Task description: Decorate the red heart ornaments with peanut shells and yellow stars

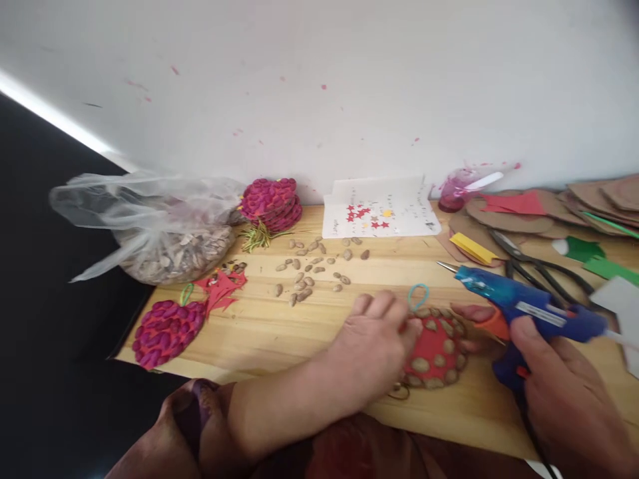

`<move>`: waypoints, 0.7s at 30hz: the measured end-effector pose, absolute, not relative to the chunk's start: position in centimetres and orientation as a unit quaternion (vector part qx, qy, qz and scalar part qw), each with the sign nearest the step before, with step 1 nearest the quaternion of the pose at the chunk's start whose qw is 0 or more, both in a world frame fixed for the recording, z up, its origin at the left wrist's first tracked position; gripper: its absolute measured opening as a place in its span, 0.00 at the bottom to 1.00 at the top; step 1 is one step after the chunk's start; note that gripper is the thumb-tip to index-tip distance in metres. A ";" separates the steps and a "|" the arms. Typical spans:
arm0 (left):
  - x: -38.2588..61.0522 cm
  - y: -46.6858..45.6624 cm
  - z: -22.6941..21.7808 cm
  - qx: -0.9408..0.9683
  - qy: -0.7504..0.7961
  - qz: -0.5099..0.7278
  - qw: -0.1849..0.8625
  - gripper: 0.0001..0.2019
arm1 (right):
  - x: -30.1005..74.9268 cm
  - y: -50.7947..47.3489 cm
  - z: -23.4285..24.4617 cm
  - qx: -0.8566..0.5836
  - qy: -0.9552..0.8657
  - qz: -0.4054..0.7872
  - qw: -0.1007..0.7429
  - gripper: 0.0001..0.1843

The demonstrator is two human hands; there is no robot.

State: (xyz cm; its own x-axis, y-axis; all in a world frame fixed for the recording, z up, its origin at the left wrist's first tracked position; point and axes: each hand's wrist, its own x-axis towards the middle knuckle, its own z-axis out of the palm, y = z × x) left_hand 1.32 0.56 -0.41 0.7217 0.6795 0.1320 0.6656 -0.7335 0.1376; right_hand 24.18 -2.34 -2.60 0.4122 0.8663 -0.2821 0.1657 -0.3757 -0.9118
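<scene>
My right hand [564,386] grips a blue hot glue gun [534,309] with an orange trigger; its metal nozzle points left. My left hand [369,339] rests at the left edge of a round red piece [434,342], fingers curled in against it. Whatever is between those fingertips is hidden. Unshelled peanuts line the round piece's rim, with a few more in its red middle. A light-blue loop [418,297] stands at its top. More loose peanuts [304,283] lie scattered on the wooden table [269,339] beyond my left hand.
Left are a plastic bag [174,246] of peanuts or shells, red paper scraps [222,289] and a magenta peanut-covered piece [167,332]. Similar pieces [269,199] are stacked behind. Paper [379,206] with stars lies by the wall. Scissors [539,263] and cardboard shapes [519,216] lie right.
</scene>
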 end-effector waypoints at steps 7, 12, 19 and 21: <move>-1.8 0.7 -0.5 0.850 0.438 0.252 0.149 0.26 | 22.9 -2.1 -2.5 -0.652 -0.343 0.457 0.499 0.21; -1.9 -0.6 -0.9 0.848 0.450 0.211 0.184 0.46 | 23.4 -2.3 -2.7 -0.647 -0.377 0.444 0.493 0.21; -1.4 -1.4 -1.6 0.862 0.441 0.169 0.184 0.59 | 23.4 -2.3 -2.7 -0.665 -0.376 0.446 0.466 0.23; -1.4 -1.4 -1.6 0.859 0.441 0.178 0.188 0.59 | 23.3 -2.2 -2.5 -0.654 -0.390 0.447 0.469 0.22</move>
